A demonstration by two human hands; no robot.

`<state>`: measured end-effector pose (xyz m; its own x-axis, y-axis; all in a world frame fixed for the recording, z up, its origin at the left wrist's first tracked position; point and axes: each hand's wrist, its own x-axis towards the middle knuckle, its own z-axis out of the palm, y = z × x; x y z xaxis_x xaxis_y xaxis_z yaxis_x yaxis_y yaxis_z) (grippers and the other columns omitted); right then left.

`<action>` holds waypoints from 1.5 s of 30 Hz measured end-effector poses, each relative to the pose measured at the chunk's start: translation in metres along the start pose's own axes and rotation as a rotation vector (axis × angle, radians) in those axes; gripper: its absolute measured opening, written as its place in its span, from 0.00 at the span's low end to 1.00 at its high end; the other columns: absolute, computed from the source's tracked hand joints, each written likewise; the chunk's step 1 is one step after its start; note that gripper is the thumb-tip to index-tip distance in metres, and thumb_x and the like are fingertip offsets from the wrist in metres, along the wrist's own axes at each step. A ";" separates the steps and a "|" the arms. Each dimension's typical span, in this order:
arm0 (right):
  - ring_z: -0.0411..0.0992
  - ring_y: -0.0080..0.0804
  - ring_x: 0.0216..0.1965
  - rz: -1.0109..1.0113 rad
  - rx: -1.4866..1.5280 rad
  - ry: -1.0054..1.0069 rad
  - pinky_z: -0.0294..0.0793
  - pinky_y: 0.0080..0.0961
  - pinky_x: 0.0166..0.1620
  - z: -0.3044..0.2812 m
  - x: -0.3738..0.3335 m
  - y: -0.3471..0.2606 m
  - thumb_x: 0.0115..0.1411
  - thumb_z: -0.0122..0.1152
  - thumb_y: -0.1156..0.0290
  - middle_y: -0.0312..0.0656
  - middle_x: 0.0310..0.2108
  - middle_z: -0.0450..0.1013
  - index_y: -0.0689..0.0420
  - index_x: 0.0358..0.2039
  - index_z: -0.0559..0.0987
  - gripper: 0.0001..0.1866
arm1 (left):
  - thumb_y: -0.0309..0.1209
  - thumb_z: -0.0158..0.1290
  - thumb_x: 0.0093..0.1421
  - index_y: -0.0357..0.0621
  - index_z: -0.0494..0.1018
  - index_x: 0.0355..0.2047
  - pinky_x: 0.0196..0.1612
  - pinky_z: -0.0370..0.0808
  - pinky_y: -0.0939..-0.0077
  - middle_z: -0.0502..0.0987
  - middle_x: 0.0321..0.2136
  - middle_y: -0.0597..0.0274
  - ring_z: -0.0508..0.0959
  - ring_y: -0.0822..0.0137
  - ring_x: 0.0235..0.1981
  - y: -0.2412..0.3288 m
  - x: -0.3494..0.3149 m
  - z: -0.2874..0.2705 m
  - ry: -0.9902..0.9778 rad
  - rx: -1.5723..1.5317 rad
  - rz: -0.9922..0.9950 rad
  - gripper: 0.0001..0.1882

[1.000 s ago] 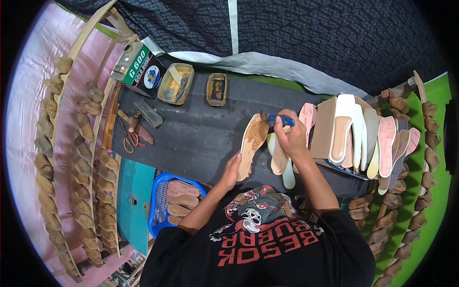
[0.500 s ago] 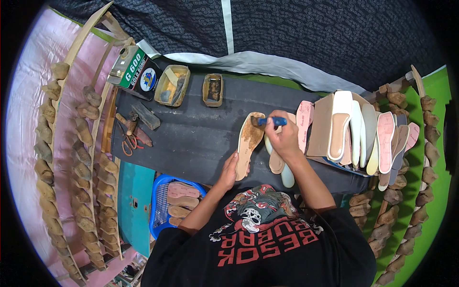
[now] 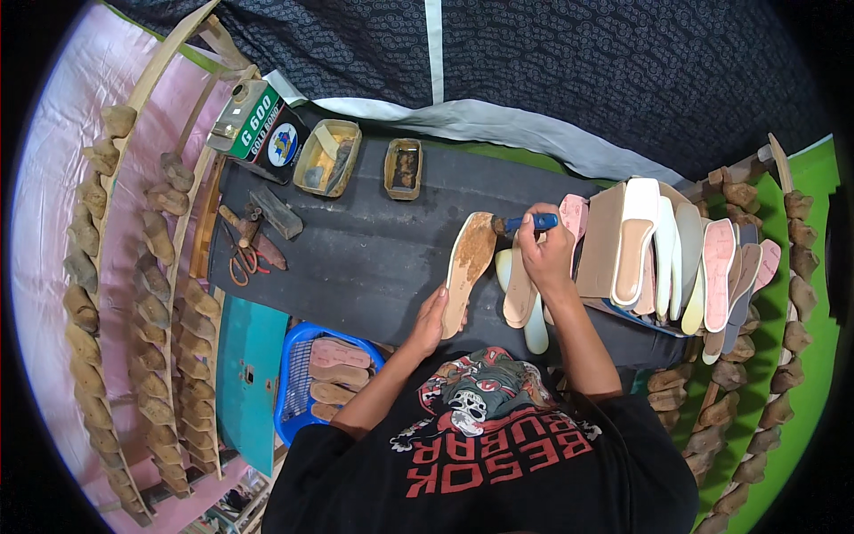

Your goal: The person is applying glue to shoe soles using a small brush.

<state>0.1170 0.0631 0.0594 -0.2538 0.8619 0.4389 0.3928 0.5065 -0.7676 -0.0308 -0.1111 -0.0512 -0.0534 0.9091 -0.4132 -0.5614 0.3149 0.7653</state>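
Observation:
My left hand [image 3: 431, 321] grips the heel end of a tan insole [image 3: 461, 278], whose wide upper part carries a brown, wet-looking coating. In my right hand [image 3: 547, 254] is a brush with a blue handle [image 3: 536, 222]. Its dark tip is at the right edge of the coated area. Under and beside my right hand lie more insoles, among them a tan one [image 3: 519, 298] and a pale one [image 3: 536, 331]. Farther back on the dark table [image 3: 347, 258] stands a small tray [image 3: 404, 169] with brown residue inside.
At the back left are a metal can [image 3: 258, 133] and a yellowish tub [image 3: 327, 158]. Scissors [image 3: 242, 260] and hand tools lie nearby. A cardboard box [image 3: 604, 240] with many insoles stands right. A blue basket [image 3: 302, 383] holds insoles below; shoe lasts [image 3: 84, 311] line racks at both sides.
My right hand has moved the brush rightward, from over the coated area to the insole's right edge. The left hand still holds the insole, which has hardly shifted.

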 end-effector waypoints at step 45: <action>0.75 0.35 0.22 -0.094 0.114 -0.126 0.73 0.30 0.27 0.101 0.056 -0.015 0.64 0.61 0.72 0.48 0.25 0.75 0.61 0.39 0.75 0.07 | 0.55 0.35 0.73 0.41 0.69 0.50 0.30 0.75 0.72 0.75 0.34 0.59 0.77 0.67 0.29 0.012 -0.021 -0.052 0.046 -0.414 0.024 0.29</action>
<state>0.0076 0.1012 0.0477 -0.3960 0.7979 0.4545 0.2614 0.5724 -0.7772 -0.0793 -0.1408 -0.0583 -0.1021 0.8990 -0.4259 -0.8434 0.1488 0.5163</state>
